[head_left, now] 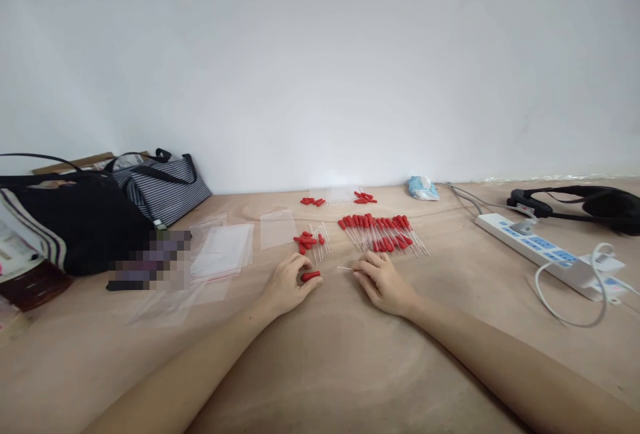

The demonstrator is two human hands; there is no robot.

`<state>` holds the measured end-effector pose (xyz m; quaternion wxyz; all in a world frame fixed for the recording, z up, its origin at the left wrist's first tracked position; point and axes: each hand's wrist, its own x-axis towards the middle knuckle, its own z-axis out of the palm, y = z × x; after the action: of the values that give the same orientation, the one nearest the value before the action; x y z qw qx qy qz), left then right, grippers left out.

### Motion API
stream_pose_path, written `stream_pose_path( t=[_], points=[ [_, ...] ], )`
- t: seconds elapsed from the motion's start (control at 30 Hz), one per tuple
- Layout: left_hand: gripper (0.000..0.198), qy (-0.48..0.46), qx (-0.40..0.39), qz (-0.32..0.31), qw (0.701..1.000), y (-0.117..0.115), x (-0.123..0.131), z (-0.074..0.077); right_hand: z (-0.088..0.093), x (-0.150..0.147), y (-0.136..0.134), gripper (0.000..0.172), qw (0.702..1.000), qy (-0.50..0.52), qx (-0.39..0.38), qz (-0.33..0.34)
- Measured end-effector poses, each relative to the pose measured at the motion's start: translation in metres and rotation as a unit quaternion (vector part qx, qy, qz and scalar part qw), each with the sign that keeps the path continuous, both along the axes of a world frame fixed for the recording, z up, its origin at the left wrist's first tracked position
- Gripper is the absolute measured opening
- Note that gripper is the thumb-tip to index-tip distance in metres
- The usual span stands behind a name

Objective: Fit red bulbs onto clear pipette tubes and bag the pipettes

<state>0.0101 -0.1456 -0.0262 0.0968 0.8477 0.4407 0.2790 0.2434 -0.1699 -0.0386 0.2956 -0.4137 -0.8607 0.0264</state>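
Note:
My left hand (287,284) rests on the wooden table (330,367) and pinches a small red rubber bulb (311,276) between thumb and fingers. My right hand (383,282) pinches a thin clear glass tube (345,268) whose tip points left toward the bulb; the two are a short gap apart. Just beyond my right hand lies a row of several assembled droppers with red bulbs (383,232). Beyond my left hand sits a small heap of loose red bulbs and clear tubes (311,241).
Clear zip bags (223,251) lie to the left, next to a black bag (75,221) and a striped bag (163,191). More red bulbs (365,197) lie near the wall. At the right are a white power strip (550,254), a black headset (595,207) and a blue packet (423,187).

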Motion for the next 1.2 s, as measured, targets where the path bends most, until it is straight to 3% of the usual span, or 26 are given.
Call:
stream_pose_path(
  t=[0.2,0.8,1.2],
  points=[
    [0.014,-0.022,0.016,-0.024,0.999,0.001,0.001,-0.001,-0.001,-0.006,0.001,0.018,1.000,0.010,0.005,0.003],
    [0.016,-0.078,-0.040,-0.108,0.990,-0.015,0.014,0.007,0.000,-0.012,-0.004,0.020,0.999,0.026,-0.001,0.043],
    [0.019,-0.046,-0.014,-0.088,0.995,-0.015,0.011,-0.001,0.008,-0.014,0.000,0.023,0.990,-0.108,0.082,0.035]
  ],
)
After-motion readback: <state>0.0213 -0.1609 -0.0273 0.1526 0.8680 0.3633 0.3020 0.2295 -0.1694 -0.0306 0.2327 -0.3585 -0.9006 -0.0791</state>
